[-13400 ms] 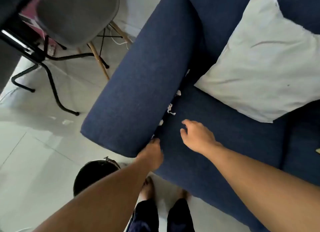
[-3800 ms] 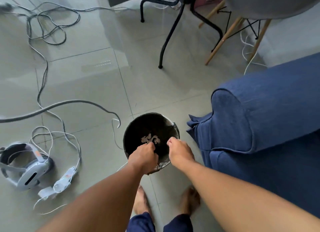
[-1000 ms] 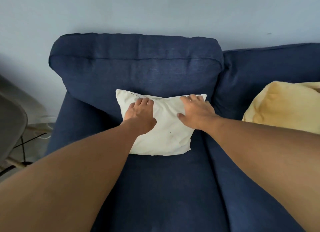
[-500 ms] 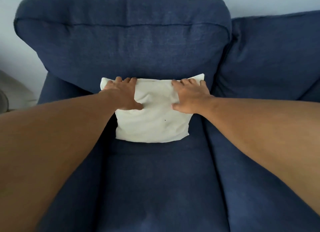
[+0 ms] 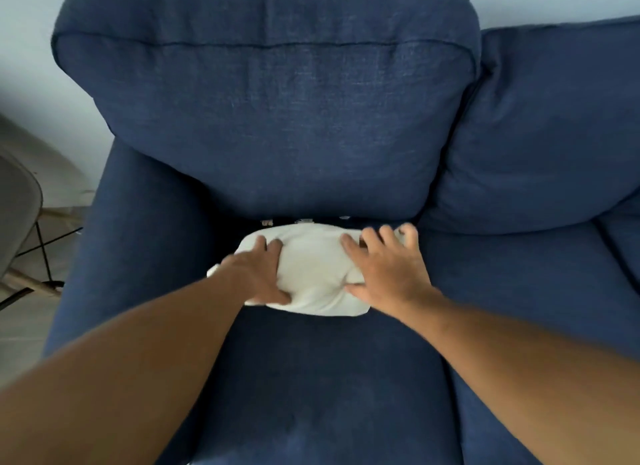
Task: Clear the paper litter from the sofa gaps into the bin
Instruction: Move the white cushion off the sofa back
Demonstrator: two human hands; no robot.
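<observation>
1. The navy sofa (image 5: 311,395) fills nearly the whole view now, with the big back cushion (image 5: 266,118) straight ahead. A few seconds ago I was bent over the bin on the floor dropping scraps in, so that first batch from the armrest gap is done and I've moved on to the back gap. The bin isn't in view right now.

2. The white pillow (image 5: 311,274) is what just changed. Half a second ago it stood up against the back cushion; now I've pulled it forward and down so it lies squashed on the seat cushion, bunched up and showing much less face.

3. My left hand (image 5: 258,274) is curled into the pillow's left side, thumb dug in underneath, gripping the fabric. My right hand (image 5: 384,267) has its fingers spread over the top right corner with the thumb pressed into the front, so more a loose clamp than a fist. Both have the pillow and nothing else.

4. Payoff: the dark gap where back meets seat is uncovered, and a few small paper scraps (image 5: 304,221) are sitting in it, just behind the pillow's far edge. Probably more further down that I can't see. Guess I park the pillow aside and start picking.
</observation>
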